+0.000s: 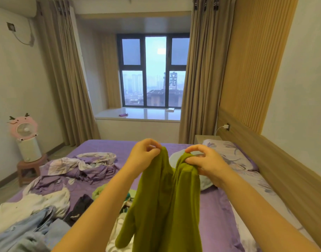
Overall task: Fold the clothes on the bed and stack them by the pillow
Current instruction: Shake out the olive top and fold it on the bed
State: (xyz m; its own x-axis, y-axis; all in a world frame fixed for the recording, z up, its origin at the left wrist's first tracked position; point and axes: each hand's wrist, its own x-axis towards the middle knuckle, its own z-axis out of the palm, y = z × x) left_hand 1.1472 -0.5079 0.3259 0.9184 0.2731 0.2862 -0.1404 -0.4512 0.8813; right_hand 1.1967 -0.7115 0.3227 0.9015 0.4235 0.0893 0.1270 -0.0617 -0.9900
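Hands, left hand [144, 153] and right hand [203, 160], pinch olive garment's [165, 206] top edge above bed [219, 206].

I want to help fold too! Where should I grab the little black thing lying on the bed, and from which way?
Probably pinch the black garment at its raised upper end, coming straight down from above. It lies crumpled on the purple sheet, so no collar or hem shows; that bunched end stands clear of the white cloth beside it. Then shake it out to find the edges.
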